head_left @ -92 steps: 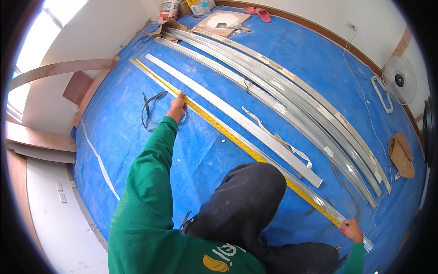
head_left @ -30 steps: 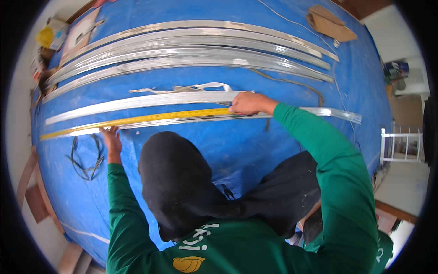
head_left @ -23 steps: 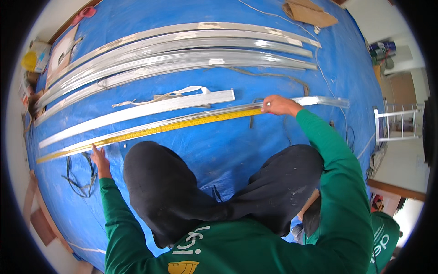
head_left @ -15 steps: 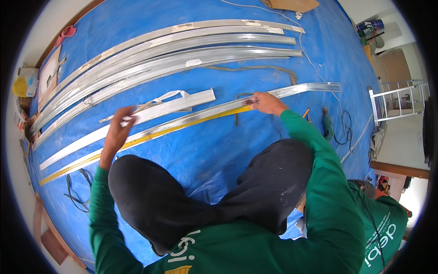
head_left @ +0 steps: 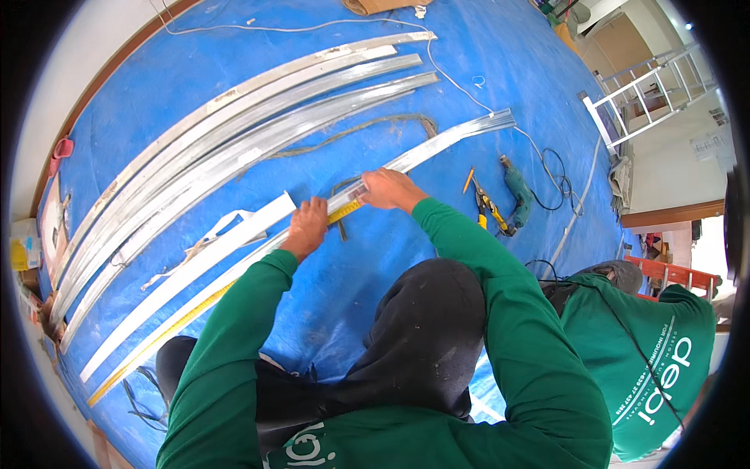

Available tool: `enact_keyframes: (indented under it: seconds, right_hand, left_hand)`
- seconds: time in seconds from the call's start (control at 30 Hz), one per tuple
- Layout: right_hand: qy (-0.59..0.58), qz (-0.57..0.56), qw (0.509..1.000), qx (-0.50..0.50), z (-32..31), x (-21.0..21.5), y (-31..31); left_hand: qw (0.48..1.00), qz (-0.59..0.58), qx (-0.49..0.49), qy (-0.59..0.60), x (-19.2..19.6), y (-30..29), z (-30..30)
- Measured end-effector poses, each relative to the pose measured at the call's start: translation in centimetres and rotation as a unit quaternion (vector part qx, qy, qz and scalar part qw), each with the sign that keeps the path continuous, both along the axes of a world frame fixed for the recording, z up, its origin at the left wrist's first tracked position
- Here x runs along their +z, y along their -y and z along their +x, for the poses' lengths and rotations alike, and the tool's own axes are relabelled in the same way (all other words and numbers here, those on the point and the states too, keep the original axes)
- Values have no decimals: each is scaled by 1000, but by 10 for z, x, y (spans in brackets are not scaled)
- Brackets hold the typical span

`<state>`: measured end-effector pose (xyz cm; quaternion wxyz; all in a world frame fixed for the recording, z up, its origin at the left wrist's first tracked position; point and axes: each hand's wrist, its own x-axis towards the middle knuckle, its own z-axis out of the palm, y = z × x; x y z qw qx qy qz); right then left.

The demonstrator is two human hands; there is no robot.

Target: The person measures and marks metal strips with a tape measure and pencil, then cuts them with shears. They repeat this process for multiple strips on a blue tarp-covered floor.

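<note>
Head view, items listed left to right, each placed relative to the long metal strip (head_left: 437, 148) that crosses the blue tarp (head_left: 195, 86).

1. Black cable (head_left: 141, 395); near the strip's far-left end, at the tarp's edge.
2. Yellow tape (head_left: 195, 309); laid along the strip's near edge, running from its left end to the hands.
3. Short metal strip (head_left: 203, 266); just beyond the long strip, roughly parallel, a pale strap (head_left: 195, 246) lying against it.
4. Stacked metal strips (head_left: 234, 148); well beyond the long strip, side by side.
5. Left hand (head_left: 306, 227); palm down, fingers curled, pressing on strip and tape at mid-length; whether it pinches anything I cannot tell.
6. Right hand (head_left: 391, 189); just right of the left, fingers closed over the tape's end where it meets the strip.
7. Pliers (head_left: 488, 207) and green drill (head_left: 517, 191); on the tarp, near side of the strip's right part, untouched.
8. Ladder (head_left: 648, 86); well past the strip's right end, off the tarp.
9. A second person in a green shirt (head_left: 648, 367); near side, far right.

Status, as judged: tape is laid out and held to the strip at mid-length, so measuring looks under way; no mark or cut shows on the strip, and the tools lie idle, so any marking or cutting appears not yet done.
</note>
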<state>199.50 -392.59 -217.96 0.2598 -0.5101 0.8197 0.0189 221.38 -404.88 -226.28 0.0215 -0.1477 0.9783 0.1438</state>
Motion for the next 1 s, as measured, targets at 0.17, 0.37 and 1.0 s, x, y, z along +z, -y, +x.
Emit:
enact_keyframes:
  seconds: [0.17, 0.37, 1.0]
  right_hand:
    - [11, 5, 1000, 19, -12, 18, -15]
    - [-23, -17, 1000, 6, -53, 26, -53]
    - [-109, -78, 990, -34, -47, -60, -71]
  left_hand:
    - [999, 23, 21, 3, -15, 10, 24]
    - [986, 72, 30, 149, -6, 39, 135]
    - [973, 209, -96, -28, 2, -19, -99]
